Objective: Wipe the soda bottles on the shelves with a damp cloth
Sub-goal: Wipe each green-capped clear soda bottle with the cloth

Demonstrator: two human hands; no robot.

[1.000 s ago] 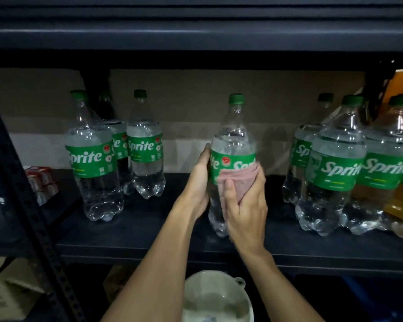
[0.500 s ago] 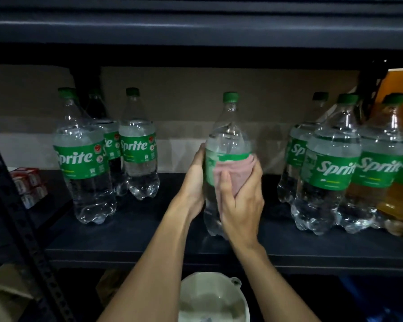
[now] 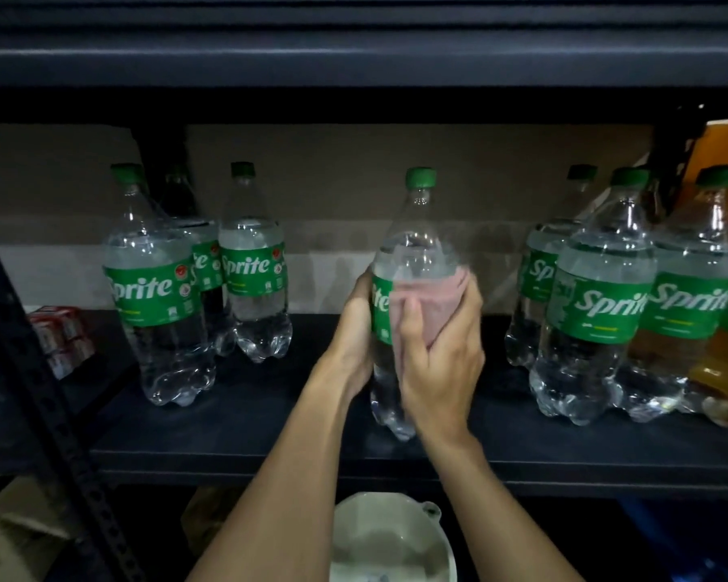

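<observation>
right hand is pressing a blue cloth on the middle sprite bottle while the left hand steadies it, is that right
Not quite: the cloth is pink, not blue, as the head view shows. The rest stands: the right hand presses it on the middle Sprite bottle while the left hand steadies the bottle.

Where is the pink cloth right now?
Near the centre of the head view, the pink cloth lies against the label of the middle bottle, pressed by the right hand, while the left hand grips the bottle's left side.
</observation>
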